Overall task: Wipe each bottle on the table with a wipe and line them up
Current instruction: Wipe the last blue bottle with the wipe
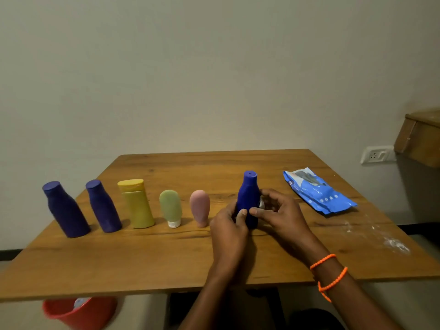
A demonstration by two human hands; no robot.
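Note:
A blue bottle (248, 194) stands upright right of the table's middle. My left hand (228, 228) grips its lower left side. My right hand (278, 211) wraps its right side, with a scrap of white wipe (262, 203) showing between fingers and bottle. To the left stands a row: a large dark purple bottle (64, 209), a smaller purple bottle (102, 206), a yellow bottle (136, 203), a green tube (170, 208) on its white cap, and a pink tube (200, 207).
A blue wipe packet (317, 191) lies at the table's (166, 263) right rear. White smears (395, 244) mark the right edge. A red bucket (81, 310) sits below the front left edge. A wall socket (377, 154) and a wooden shelf (421, 139) are at right.

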